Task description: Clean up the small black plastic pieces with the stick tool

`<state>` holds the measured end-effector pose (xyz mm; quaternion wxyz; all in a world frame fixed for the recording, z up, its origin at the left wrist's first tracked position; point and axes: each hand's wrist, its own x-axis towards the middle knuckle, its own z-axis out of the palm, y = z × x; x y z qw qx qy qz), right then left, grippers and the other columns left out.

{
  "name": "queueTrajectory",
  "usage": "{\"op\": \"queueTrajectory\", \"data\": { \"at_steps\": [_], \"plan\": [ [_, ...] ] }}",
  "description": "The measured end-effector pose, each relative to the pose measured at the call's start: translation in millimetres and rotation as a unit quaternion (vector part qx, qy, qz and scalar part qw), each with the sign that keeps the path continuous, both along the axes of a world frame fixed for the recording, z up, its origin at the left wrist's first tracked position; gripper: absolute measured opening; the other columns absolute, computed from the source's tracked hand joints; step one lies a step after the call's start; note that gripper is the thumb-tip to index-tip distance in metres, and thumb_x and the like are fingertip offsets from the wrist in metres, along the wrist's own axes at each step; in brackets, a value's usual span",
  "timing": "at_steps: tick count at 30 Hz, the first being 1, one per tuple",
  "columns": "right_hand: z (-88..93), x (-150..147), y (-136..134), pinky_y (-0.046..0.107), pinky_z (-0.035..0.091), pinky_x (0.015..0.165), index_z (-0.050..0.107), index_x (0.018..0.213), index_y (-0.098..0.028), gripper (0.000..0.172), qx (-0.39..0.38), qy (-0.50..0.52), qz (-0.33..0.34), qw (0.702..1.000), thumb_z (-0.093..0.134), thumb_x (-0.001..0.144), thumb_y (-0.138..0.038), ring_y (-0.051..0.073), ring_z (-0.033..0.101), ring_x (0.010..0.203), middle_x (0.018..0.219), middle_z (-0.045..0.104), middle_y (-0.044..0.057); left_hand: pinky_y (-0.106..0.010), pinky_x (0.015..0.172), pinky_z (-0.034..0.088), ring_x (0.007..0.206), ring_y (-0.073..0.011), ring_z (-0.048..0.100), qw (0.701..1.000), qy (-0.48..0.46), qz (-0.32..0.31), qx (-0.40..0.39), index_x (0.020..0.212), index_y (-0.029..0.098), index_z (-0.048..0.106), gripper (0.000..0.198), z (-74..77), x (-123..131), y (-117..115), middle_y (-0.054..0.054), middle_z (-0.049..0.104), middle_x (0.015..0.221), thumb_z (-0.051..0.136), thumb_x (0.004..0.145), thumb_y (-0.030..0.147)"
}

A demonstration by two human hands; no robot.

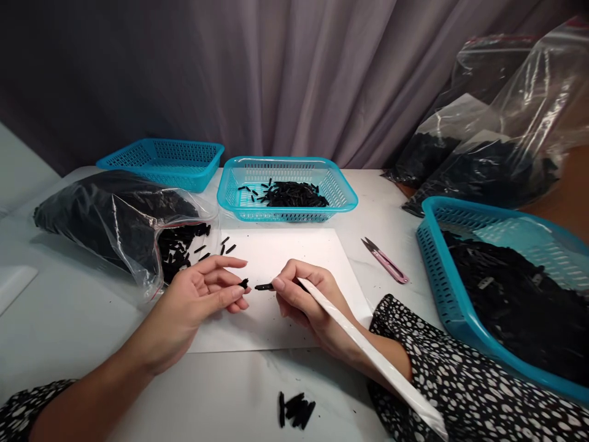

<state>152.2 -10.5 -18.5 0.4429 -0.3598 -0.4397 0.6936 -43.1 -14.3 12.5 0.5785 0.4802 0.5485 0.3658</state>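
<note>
My left hand (pixel 207 288) pinches a small black piece (pixel 243 283) between thumb and fingers, over a white sheet of paper (pixel 285 331). Facing it, my right hand (pixel 313 294) grips a long white stick (pixel 368 350) like a pen, its far end slanting back over the forearm. A short dark tip (pixel 264 286) sticks out from the right fingertips toward the left hand, a small gap apart from the black piece. Whether this tip belongs to the stick or is a separate piece, I cannot tell. Loose black pieces (pixel 230 248) lie beside my left hand.
An open plastic bag (pixel 115 215) spills black pieces at left. Blue baskets stand behind: one at back left (pixel 207 178), one with black pieces (pixel 288 213). A fuller basket (pixel 442 288) and bags (pixel 497 159) are right. Pink snips (pixel 389 264) and a black pile (pixel 297 410) lie nearby.
</note>
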Motion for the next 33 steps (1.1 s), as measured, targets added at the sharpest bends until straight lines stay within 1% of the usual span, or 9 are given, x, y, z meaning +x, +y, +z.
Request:
{"op": "queueTrajectory", "data": {
  "at_steps": [4,7,12,16,22,26,28,31,33],
  "plan": [
    [-2.5,0.2,-0.5,0.021,0.019,0.039,0.055,0.067,-0.019,0.038,-0.006,0.02,-0.001,1.0,0.077,0.079,-0.047,0.005,0.03,0.04,0.05,0.054,-0.006,-0.026,0.068,0.05,0.071,-0.0146,0.066,0.999,-0.027,0.005,-0.023,0.087,0.017,0.074,0.017,1.1,4.6,-4.8,-0.003,0.074,0.071,0.078,0.076,0.03],
    [-4.7,0.5,-0.7,0.021,0.017,0.04,0.054,0.067,-0.019,0.036,-0.022,0.037,0.003,0.999,0.075,0.081,-0.043,0.005,0.029,0.041,0.052,0.054,-0.006,-0.023,0.062,0.046,0.063,-0.0106,0.058,0.999,-0.048,-0.003,-0.025,0.084,0.018,0.073,0.013,2.5,6.7,-7.2,-0.001,0.071,0.069,0.078,0.077,0.028],
    [-6.3,1.6,-0.2,0.02,0.016,0.04,0.053,0.067,-0.019,0.034,-0.033,0.053,0.018,0.998,0.073,0.083,-0.041,0.005,0.027,0.042,0.054,0.054,-0.005,-0.017,0.05,0.039,0.059,-0.0067,0.048,0.997,-0.066,0.009,-0.044,0.081,0.017,0.069,0.014,1.5,6.8,-9.6,-0.001,0.072,0.081,0.079,0.077,0.026],
    [-5.9,1.7,-0.4,0.021,0.017,0.039,0.054,0.068,-0.019,0.033,-0.026,0.051,0.02,0.998,0.073,0.082,-0.042,0.006,0.027,0.042,0.053,0.054,-0.005,-0.018,0.053,0.041,0.06,-0.0081,0.052,0.994,-0.089,0.015,-0.062,0.084,0.018,0.067,0.017,0.2,5.2,-10.7,-0.001,0.071,0.076,0.079,0.077,0.027],
    [-7.6,3.1,-1.0,0.021,0.018,0.04,0.055,0.069,-0.019,0.03,0.002,0.055,0.025,0.998,0.072,0.083,-0.039,0.006,0.029,0.042,0.052,0.052,-0.006,-0.022,0.065,0.05,0.065,-0.0105,0.061,0.994,-0.084,0.003,-0.063,0.088,0.018,0.072,0.016,0.3,6.4,-11.4,-0.001,0.073,0.074,0.078,0.079,0.029],
    [-9.4,4.1,2.8,0.022,0.016,0.038,0.056,0.072,-0.02,0.025,-0.029,0.112,0.042,0.992,0.061,0.084,-0.041,0.006,0.03,0.039,0.058,0.061,-0.002,-0.027,0.073,0.054,0.075,-0.0154,0.067,0.996,-0.068,0.004,-0.059,0.1,0.018,0.073,0.025,-2.3,6.7,-10.8,-0.006,0.077,0.082,0.076,0.08,0.033],
    [-9.5,3.8,5.2,0.022,0.015,0.037,0.052,0.07,-0.02,0.028,-0.044,0.127,0.044,0.99,0.057,0.086,-0.043,0.006,0.029,0.037,0.06,0.062,-0.002,-0.028,0.075,0.055,0.078,-0.0171,0.07,0.997,-0.055,-0.006,-0.045,0.108,0.019,0.071,0.03,-3.7,6.3,-11.0,-0.006,0.078,0.084,0.074,0.082,0.033],
    [-9.3,2.8,6.4,0.022,0.019,0.039,0.057,0.072,-0.019,0.031,-0.009,0.06,0.036,0.997,0.063,0.088,-0.045,0.006,0.031,0.039,0.057,0.057,-0.005,-0.029,0.078,0.056,0.081,-0.0186,0.072,0.999,-0.025,-0.028,-0.003,0.116,0.021,0.066,0.032,-3.3,6.6,-12.5,-0.002,0.075,0.074,0.071,0.086,0.032],
    [-10.2,2.3,5.6,0.022,0.028,0.042,0.068,0.084,-0.019,0.02,0.058,-0.012,0.023,0.998,0.07,0.086,-0.038,0.008,0.038,0.044,0.055,0.052,-0.007,-0.028,0.076,0.058,0.075,-0.0173,0.072,0.999,-0.002,-0.032,0.02,0.117,0.022,0.064,0.031,-1.5,8.0,-14.1,0.0,0.073,0.07,0.069,0.088,0.03]
  ]
}}
